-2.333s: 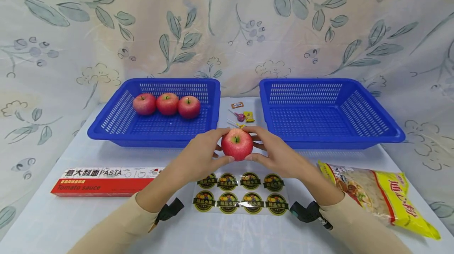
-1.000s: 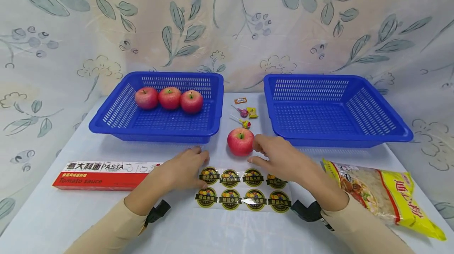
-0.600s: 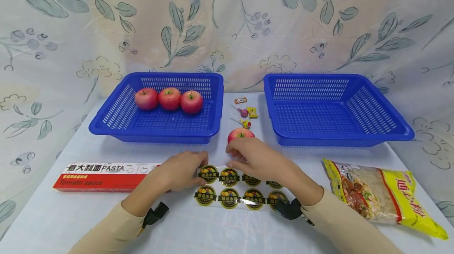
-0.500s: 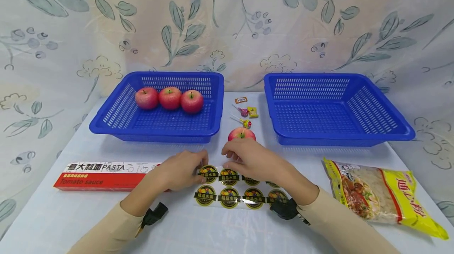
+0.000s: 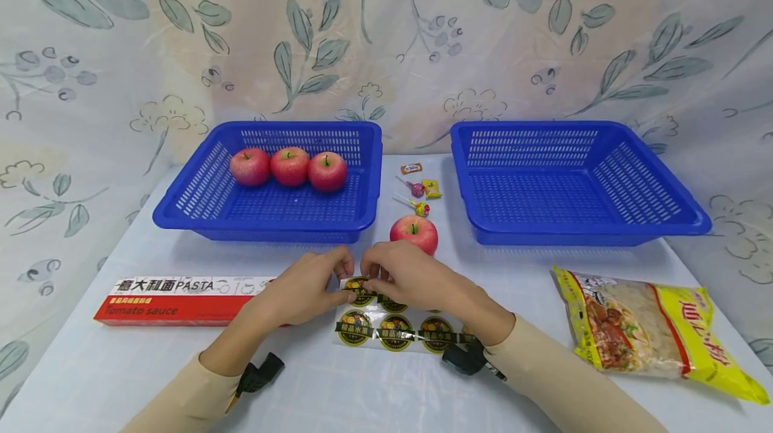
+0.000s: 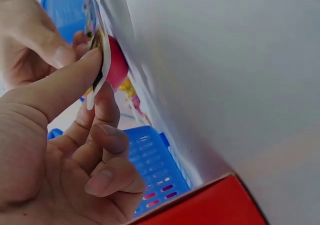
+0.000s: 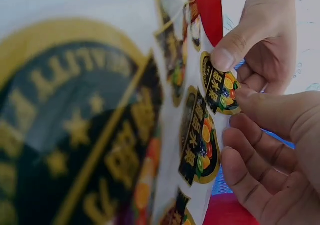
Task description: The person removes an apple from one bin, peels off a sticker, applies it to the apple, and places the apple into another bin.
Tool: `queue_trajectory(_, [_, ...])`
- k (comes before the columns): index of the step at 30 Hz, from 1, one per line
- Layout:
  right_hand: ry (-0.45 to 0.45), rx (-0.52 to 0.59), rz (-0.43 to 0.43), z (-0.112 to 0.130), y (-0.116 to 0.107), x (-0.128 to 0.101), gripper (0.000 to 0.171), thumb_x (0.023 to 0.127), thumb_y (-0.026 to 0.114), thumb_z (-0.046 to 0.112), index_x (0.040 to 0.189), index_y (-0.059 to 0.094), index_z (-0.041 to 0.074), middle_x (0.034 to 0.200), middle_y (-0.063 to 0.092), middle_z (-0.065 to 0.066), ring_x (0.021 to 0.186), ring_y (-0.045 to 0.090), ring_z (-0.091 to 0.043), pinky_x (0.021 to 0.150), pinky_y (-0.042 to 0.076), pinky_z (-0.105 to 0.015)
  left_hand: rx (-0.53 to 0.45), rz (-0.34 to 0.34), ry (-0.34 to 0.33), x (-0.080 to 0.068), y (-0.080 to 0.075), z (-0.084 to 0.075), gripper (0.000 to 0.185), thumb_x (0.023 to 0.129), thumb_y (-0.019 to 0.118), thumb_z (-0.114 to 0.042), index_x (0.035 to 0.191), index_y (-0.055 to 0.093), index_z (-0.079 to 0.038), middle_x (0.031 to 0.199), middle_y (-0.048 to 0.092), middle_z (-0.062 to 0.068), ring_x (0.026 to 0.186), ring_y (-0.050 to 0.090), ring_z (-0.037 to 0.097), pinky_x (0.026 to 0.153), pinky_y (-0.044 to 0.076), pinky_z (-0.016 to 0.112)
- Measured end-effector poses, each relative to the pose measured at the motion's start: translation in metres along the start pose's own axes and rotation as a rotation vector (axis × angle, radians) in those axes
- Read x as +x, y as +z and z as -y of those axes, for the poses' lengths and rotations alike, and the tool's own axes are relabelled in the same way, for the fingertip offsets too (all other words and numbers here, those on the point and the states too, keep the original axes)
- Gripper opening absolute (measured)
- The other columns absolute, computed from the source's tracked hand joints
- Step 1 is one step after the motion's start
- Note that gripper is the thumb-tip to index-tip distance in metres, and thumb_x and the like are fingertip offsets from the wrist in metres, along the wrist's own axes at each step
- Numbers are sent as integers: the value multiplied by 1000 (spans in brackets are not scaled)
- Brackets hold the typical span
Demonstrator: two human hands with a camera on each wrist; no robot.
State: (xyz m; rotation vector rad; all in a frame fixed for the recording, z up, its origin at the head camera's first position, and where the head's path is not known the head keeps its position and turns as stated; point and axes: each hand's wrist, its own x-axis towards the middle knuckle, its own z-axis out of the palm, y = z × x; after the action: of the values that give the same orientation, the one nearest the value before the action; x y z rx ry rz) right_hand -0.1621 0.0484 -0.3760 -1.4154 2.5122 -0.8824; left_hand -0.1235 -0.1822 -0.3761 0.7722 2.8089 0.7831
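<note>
Now that the apple (image 5: 414, 233) sits released on the surface at frame centre, both hands have shifted to the sticker sheet (image 5: 392, 325) below it: left hand (image 5: 304, 289) pinches its corner, right hand (image 5: 406, 278) pinches the first sticker (image 7: 220, 91).

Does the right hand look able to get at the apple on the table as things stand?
Probably yes: the apple sits just beyond the right hand with nothing between them, but that hand is pinching a sticker on the sticker sheet, so it would have to let go first.
</note>
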Motion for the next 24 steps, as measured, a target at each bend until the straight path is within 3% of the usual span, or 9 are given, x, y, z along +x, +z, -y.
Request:
queue_trajectory(10, [5, 15, 0, -4, 8, 2, 13, 95, 69, 3, 90, 64, 13, 82, 58, 8, 76, 55, -6, 71, 50, -20, 1, 21, 5, 0, 2, 1, 26, 88, 82, -20, 100, 60, -19, 86, 63, -11, 78, 61, 12, 71, 48, 27])
queue_trajectory(16, [24, 23, 19, -3, 8, 0, 11, 99, 65, 5, 92, 62, 13, 79, 56, 8, 72, 53, -6, 67, 48, -20, 38, 87, 5, 0, 3, 1, 16, 89, 80, -23, 92, 65, -25, 85, 63, -15, 80, 60, 11, 73, 49, 28])
queue_trajectory(24, [42, 33, -3, 2, -6, -5, 8, 104, 58, 8, 98, 54, 12, 76, 51, 6, 65, 46, -5, 60, 42, -20, 120, 190, -8, -1, 2, 1, 26, 86, 84, -29, 104, 67, -21, 93, 57, -7, 80, 50, 12, 71, 44, 30])
